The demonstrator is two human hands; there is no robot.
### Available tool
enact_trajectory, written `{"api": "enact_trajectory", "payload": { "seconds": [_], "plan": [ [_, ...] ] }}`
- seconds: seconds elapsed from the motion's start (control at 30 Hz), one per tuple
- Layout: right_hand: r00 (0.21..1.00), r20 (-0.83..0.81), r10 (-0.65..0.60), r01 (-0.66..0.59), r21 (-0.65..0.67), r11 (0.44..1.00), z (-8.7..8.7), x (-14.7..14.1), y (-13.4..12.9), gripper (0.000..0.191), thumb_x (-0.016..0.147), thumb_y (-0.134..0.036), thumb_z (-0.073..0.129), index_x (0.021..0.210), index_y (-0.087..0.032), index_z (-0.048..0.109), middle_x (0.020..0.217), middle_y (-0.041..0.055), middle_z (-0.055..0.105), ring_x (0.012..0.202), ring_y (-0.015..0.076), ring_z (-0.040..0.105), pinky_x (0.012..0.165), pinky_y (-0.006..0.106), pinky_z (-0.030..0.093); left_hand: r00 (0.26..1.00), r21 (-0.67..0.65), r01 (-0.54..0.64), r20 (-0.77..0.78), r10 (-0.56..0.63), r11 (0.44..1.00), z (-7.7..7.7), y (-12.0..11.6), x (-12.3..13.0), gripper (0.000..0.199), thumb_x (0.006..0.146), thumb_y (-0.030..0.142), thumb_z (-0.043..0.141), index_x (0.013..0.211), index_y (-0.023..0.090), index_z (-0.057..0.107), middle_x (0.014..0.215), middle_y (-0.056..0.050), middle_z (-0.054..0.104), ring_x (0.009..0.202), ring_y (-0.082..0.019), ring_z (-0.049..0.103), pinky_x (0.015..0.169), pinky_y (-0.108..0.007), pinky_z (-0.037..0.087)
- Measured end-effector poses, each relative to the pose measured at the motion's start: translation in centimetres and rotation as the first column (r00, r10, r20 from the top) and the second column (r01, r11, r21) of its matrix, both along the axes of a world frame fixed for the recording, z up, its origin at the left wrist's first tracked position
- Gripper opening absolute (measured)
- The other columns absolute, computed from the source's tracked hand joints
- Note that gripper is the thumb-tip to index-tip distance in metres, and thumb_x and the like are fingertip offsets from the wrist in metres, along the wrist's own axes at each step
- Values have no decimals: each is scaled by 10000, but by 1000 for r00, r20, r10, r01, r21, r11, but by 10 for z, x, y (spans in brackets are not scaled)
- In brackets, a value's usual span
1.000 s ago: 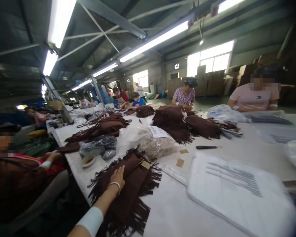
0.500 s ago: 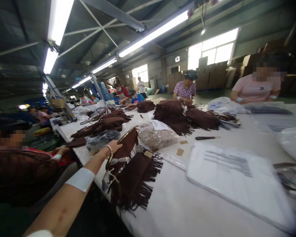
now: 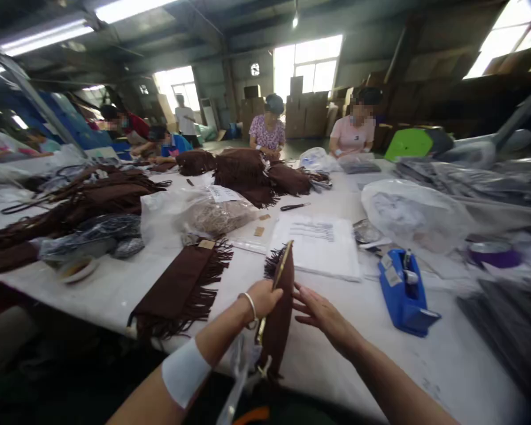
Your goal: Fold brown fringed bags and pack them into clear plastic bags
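Note:
My left hand (image 3: 266, 299) grips a brown fringed bag (image 3: 279, 321) by its edge, beside a gold-coloured zip. The bag stands nearly upright over the front of the table, with fringe at its far end and clear plastic hanging near its lower end. My right hand (image 3: 317, 308) is open, fingers stretched toward the bag's right side; whether the fingertips touch it I cannot tell. Another brown fringed bag (image 3: 172, 286) lies flat to the left, a small tan tag (image 3: 206, 244) on its top edge.
A blue tape dispenser (image 3: 402, 292) stands at right. Beyond the bag lies a stack of white sheets (image 3: 318, 251). A clear plastic bag of tan material (image 3: 221, 215) and piles of brown bags (image 3: 243, 174) fill the middle. Co-workers (image 3: 266, 127) sit across the table. Dark flat packs (image 3: 504, 336) lie far right.
My left hand has brought the held bag rightward, away from beside the lying bag, and turned it upright. My right hand has come into view. The view has swung right.

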State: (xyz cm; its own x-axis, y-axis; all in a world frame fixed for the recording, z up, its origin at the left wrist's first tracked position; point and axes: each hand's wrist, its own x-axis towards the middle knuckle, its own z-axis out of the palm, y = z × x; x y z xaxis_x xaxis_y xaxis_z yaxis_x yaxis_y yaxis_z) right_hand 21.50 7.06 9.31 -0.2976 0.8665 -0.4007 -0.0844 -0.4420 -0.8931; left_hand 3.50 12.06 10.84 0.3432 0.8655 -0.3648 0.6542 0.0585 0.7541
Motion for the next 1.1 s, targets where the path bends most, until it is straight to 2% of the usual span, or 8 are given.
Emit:
{"api": "enact_trajectory", "payload": {
  "seconds": [0.17, 0.3, 0.37, 0.47, 0.73, 0.97, 1.03, 1.1],
  "plan": [
    [942, 326, -78, -1, 235, 972, -12, 36, -22, 499, 893, -481, 419, 1321, -225, 408, 1273, 98, 537, 1153, 239, 527, 935, 449, 467, 914, 84, 295, -316, -255, 952, -5, -34, 60, 421, 844, 271, 417, 1210, 84, 507, 940, -227, 672, 871, -364, 649, 777, -505, 472],
    [575, 747, -335, -407, 616, 675, 7, 72, -21, 487, 844, -261, 507, 1324, -260, 431, 1373, 66, 446, 1340, 260, 279, 1097, 501, 240, 814, 75, 534, -312, -489, 842, 12, -33, 50, 435, 854, 303, 400, 1253, 166, 506, 992, -165, 675, 879, -319, 652, 769, -421, 486],
    [462, 872, -163, -657, 460, 597, 26, 79, -9, 378, 831, -210, 513, 1198, -291, 555, 1220, 38, 580, 1238, 248, 427, 1030, 453, 331, 774, 94, 612, -274, -570, 786, 24, -24, 40, 411, 845, 318, 425, 1221, 206, 549, 952, -124, 685, 852, -307, 649, 752, -398, 480],
    [326, 938, 120, -785, 198, 587, 51, 79, 12, 155, 835, -241, 529, 911, -289, 655, 800, -20, 677, 793, 171, 627, 694, 279, 448, 753, 65, 647, -215, -622, 760, 40, -6, 21, 341, 804, 304, 507, 1116, 244, 632, 848, -56, 695, 768, -259, 640, 709, -335, 467],
    [187, 971, 151, -811, 66, 581, 71, 82, 39, 132, 831, -322, 564, 759, -243, 641, 667, -11, 656, 656, 159, 620, 579, 236, 375, 691, -147, 684, -182, -700, 714, 36, 44, -41, 359, 669, 83, 549, 967, 221, 696, 805, 33, 699, 752, -162, 612, 693, -209, 443],
    [36, 970, -242, -791, 176, 586, 106, 91, 53, 264, 901, -346, 473, 1137, -326, 592, 877, 6, 713, 749, 195, 668, 608, 278, 480, 648, 291, 703, -639, -415, 649, 88, 77, -41, 484, 769, 92, 511, 1212, 281, 551, 1111, -21, 663, 959, -201, 632, 812, -283, 480],
    [94, 916, -390, -808, 299, 507, 102, 91, 40, 346, 901, -237, 467, 1238, -285, 529, 1091, 32, 673, 937, 197, 648, 767, 308, 517, 690, 471, 692, -655, -309, 547, 88, 65, -45, 516, 777, 48, 480, 1256, 240, 507, 1205, -43, 617, 1042, -204, 604, 883, -313, 469],
    [166, 865, -473, -826, 384, 413, 77, 89, 16, 439, 882, -103, 420, 1306, -204, 470, 1279, 67, 564, 1147, 196, 544, 966, 345, 450, 735, 625, 670, -635, -238, 401, 62, 41, -51, 482, 820, 19, 411, 1273, 166, 489, 1282, -87, 561, 1164, -214, 531, 1000, -368, 404]
  ]
}}
